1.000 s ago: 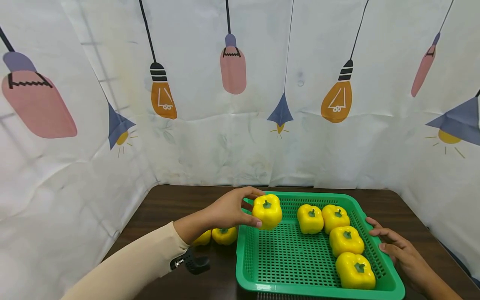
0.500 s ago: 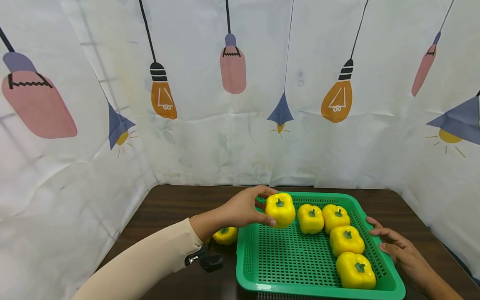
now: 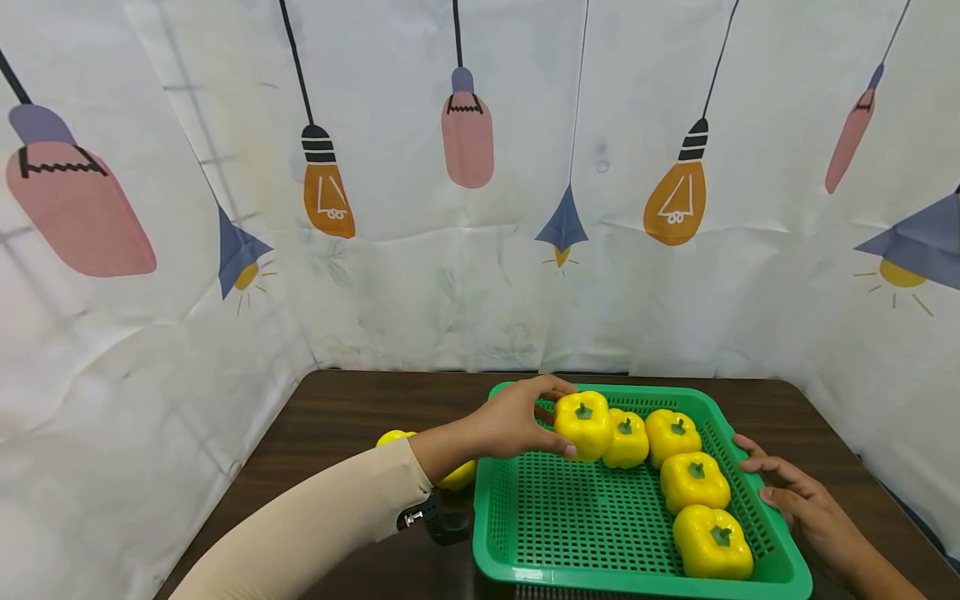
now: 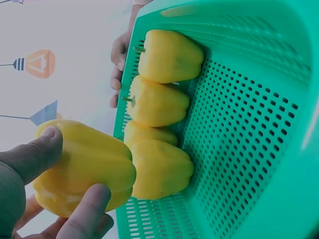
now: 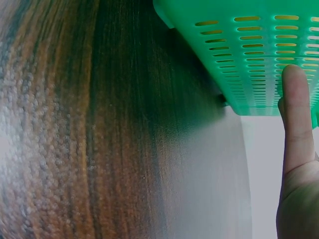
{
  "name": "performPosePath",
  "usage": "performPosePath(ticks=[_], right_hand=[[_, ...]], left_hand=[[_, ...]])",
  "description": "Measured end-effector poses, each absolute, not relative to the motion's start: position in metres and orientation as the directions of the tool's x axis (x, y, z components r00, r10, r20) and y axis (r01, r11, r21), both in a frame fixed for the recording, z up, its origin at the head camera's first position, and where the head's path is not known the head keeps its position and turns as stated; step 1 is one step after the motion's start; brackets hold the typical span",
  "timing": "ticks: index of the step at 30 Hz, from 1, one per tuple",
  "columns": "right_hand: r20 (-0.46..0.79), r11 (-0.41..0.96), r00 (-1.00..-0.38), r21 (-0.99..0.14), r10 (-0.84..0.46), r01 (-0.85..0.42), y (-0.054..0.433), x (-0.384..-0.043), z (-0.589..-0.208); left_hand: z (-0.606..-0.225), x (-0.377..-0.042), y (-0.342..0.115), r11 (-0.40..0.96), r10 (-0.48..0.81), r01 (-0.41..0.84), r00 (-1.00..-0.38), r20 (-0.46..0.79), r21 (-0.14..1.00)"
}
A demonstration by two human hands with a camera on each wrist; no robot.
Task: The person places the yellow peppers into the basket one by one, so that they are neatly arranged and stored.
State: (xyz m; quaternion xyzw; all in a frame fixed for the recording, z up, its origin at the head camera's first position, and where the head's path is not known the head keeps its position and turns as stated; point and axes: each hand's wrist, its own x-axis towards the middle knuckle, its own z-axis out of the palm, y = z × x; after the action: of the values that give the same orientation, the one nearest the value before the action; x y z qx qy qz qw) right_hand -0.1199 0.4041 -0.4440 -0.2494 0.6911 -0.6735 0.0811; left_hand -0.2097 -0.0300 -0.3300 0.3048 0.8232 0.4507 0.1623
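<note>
My left hand (image 3: pixel 517 421) grips a yellow bell pepper (image 3: pixel 583 427) with a green stem, thumb on one side and fingers on the other. It holds the pepper over the back of a green perforated basket (image 3: pixel 491 533); in the head view the pepper overlaps another bell pepper (image 3: pixel 628 442) inside. Along the basket's right side sit more yellow peppers, among them a back one (image 3: pixel 673 437), a middle one (image 3: pixel 694 482) and a front one (image 3: pixel 712 542). My right hand (image 3: pixel 802 500) touches the basket's right side from outside, its thumb (image 5: pixel 296 114) straight against the slotted wall.
Left of the basket, partly hidden behind my left forearm, two yellow peppers lie on the dark wooden table (image 3: pixel 337 417), one of them near the basket wall (image 3: pixel 459 477). A white sheet (image 3: pixel 420 292) printed with lamps hangs behind the table and at its sides.
My left hand has moved right with its pepper, from the basket's back left corner to beside the peppers inside, dipping slightly at the end. The right hand and basket have stayed in place.
</note>
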Motion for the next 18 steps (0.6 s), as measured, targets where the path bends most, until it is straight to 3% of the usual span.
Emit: performPosePath(ticks=[18], right_hand=[[0.220,0.014,-0.870,-0.968,-0.441,-0.252,0.404,-0.119,-0.444]], left_hand=[[-0.343,-0.204,0.006,0.409,0.657,0.315,-0.753,-0.036,0.857]])
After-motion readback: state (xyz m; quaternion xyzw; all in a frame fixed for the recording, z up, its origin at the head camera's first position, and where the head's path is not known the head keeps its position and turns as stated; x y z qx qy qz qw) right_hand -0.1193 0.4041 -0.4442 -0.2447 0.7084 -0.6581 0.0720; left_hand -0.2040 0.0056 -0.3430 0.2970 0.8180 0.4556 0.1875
